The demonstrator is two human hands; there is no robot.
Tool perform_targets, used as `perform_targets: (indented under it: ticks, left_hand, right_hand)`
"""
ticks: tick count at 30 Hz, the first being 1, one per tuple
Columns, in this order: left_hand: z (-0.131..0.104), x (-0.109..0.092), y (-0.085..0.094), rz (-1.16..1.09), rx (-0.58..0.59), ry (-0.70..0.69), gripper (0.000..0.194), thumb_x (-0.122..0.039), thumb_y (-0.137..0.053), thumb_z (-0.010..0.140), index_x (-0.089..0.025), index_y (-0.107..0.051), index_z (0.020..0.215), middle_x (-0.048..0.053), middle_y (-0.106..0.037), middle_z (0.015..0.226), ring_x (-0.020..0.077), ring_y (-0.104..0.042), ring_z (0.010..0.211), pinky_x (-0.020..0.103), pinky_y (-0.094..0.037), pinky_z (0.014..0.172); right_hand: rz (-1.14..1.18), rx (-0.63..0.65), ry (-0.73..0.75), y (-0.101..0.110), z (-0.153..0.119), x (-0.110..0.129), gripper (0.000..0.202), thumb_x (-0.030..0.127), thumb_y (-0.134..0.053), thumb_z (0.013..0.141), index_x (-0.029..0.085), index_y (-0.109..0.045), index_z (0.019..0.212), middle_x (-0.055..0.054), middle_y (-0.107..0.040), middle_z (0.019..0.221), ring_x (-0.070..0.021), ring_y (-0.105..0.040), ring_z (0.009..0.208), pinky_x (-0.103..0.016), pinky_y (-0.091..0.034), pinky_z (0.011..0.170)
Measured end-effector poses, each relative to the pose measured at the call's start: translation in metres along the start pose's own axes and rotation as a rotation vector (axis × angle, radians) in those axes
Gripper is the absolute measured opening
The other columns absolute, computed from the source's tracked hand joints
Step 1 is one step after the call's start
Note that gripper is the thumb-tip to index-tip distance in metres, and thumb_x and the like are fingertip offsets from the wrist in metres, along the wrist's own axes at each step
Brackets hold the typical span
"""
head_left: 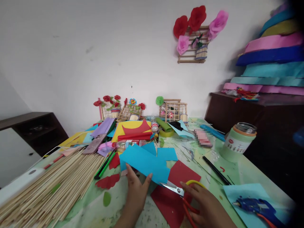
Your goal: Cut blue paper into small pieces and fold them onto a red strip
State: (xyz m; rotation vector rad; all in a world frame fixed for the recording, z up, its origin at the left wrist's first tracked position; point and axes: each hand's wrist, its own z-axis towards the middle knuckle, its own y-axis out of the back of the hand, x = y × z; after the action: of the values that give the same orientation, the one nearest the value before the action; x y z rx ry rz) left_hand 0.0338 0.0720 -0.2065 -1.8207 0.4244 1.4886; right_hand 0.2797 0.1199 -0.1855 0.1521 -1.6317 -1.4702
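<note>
A sheet of blue paper is held at its lower edge by my left hand, thumb and fingers spread along it. My right hand grips scissors with one yellow and one red handle. The blades point left and touch or nearly touch the blue paper's lower right corner. Beneath the scissors lies dark red paper. More blue paper lies just behind the held sheet. Red scalloped scraps rest left of my left hand.
Bamboo sticks spread over the left side. A plastic bottle lies behind the blue paper. A glue gun, black pen and green jar are at right. Lattice frames stand by the wall.
</note>
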Motion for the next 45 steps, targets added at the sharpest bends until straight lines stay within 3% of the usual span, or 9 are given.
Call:
perform_targets:
  ticks: [4, 9, 11, 15, 20, 28, 33, 39, 45]
  left_hand:
    - [-0.012, -0.009, -0.012, 0.152, -0.087, -0.101, 0.1, -0.013, -0.082, 0.051, -0.023, -0.032, 0.137, 0.013, -0.038, 0.142, 0.0279, -0.035, 0.13, 0.035, -0.023, 0.107]
    - [-0.02, -0.016, -0.013, 0.327, 0.209, -0.159, 0.055, -0.018, -0.077, 0.06, -0.024, -0.063, 0.112, 0.01, -0.052, 0.129, 0.0294, -0.034, 0.129, 0.036, -0.015, 0.109]
    - [-0.018, -0.013, -0.009, 0.342, 0.238, -0.241, 0.049, -0.018, -0.076, 0.059, -0.026, -0.067, 0.107, 0.01, -0.057, 0.122, 0.0311, -0.039, 0.123, 0.036, -0.02, 0.107]
    - [-0.004, -0.004, 0.001, 0.648, 0.279, -0.624, 0.039, -0.026, -0.074, 0.063, -0.03, -0.07, 0.102, 0.008, -0.064, 0.09, 0.0279, -0.054, 0.089, 0.035, -0.038, 0.088]
    - [0.015, -0.001, 0.013, 1.019, 0.258, -1.205, 0.026, -0.031, -0.064, 0.076, -0.035, -0.07, 0.101, 0.005, -0.059, 0.078, 0.022, -0.052, 0.077, 0.031, -0.034, 0.079]
    - [0.023, -0.007, 0.023, 1.193, 0.191, -1.603, 0.022, -0.029, -0.064, 0.078, -0.036, -0.068, 0.099, 0.002, -0.058, 0.088, 0.0181, -0.054, 0.077, 0.033, -0.038, 0.075]
    - [0.02, -0.009, 0.019, 1.193, 0.293, -1.59, 0.018, -0.027, -0.058, 0.084, -0.031, -0.068, 0.097, 0.005, -0.063, 0.102, 0.0207, -0.057, 0.092, 0.036, -0.036, 0.086]
    - [0.017, -0.013, 0.014, 1.159, 0.492, -1.55, 0.031, -0.02, -0.037, 0.093, -0.027, -0.063, 0.109, 0.004, -0.069, 0.106, 0.019, -0.058, 0.104, 0.035, -0.033, 0.095]
    - [0.023, -0.036, 0.0, 1.162, 0.734, -1.669, 0.03, -0.017, -0.035, 0.094, -0.022, -0.06, 0.11, 0.002, -0.071, 0.101, 0.0127, -0.062, 0.1, 0.03, -0.03, 0.104]
  right_hand:
    - [0.075, 0.005, 0.01, -0.003, -0.001, -0.002, 0.047, 0.029, -0.056, 0.077, 0.03, -0.051, 0.124, -0.005, -0.06, 0.102, -0.0202, -0.058, 0.089, -0.03, -0.046, 0.08]
    - [0.219, -0.019, -0.012, -0.004, -0.002, -0.005, 0.053, 0.033, -0.057, 0.079, 0.028, -0.045, 0.131, -0.007, -0.059, 0.108, -0.0214, -0.057, 0.098, -0.032, -0.043, 0.088]
    - [0.258, -0.028, -0.022, -0.001, -0.002, -0.003, 0.056, 0.031, -0.06, 0.076, 0.027, -0.046, 0.131, -0.007, -0.058, 0.111, -0.0219, -0.056, 0.101, -0.032, -0.042, 0.09]
    - [0.256, -0.071, -0.013, 0.007, -0.003, 0.006, 0.055, 0.026, -0.061, 0.072, 0.027, -0.05, 0.126, -0.005, -0.061, 0.106, -0.0197, -0.058, 0.094, -0.029, -0.045, 0.085]
    - [0.204, -0.102, -0.023, 0.015, -0.007, 0.014, 0.053, 0.026, -0.062, 0.07, 0.026, -0.054, 0.122, -0.005, -0.062, 0.103, -0.0193, -0.058, 0.09, -0.028, -0.045, 0.082]
    - [0.245, -0.029, -0.071, 0.016, -0.011, 0.015, 0.049, 0.03, -0.065, 0.068, 0.027, -0.058, 0.116, -0.002, -0.063, 0.097, -0.0171, -0.058, 0.081, -0.024, -0.043, 0.074]
    - [0.245, -0.035, -0.07, 0.016, -0.011, 0.013, 0.041, 0.03, -0.068, 0.064, 0.026, -0.062, 0.104, 0.0, -0.063, 0.092, -0.0171, -0.057, 0.079, -0.023, -0.042, 0.071]
    - [0.257, -0.033, -0.053, 0.022, -0.012, 0.018, 0.044, 0.029, -0.064, 0.069, 0.027, -0.059, 0.112, -0.001, -0.064, 0.097, -0.0177, -0.059, 0.083, -0.024, -0.043, 0.075]
    - [0.197, 0.13, -0.015, 0.05, -0.013, 0.017, 0.051, 0.033, -0.067, 0.068, 0.024, -0.057, 0.118, -0.005, -0.064, 0.099, -0.0209, -0.059, 0.084, -0.027, -0.044, 0.074]
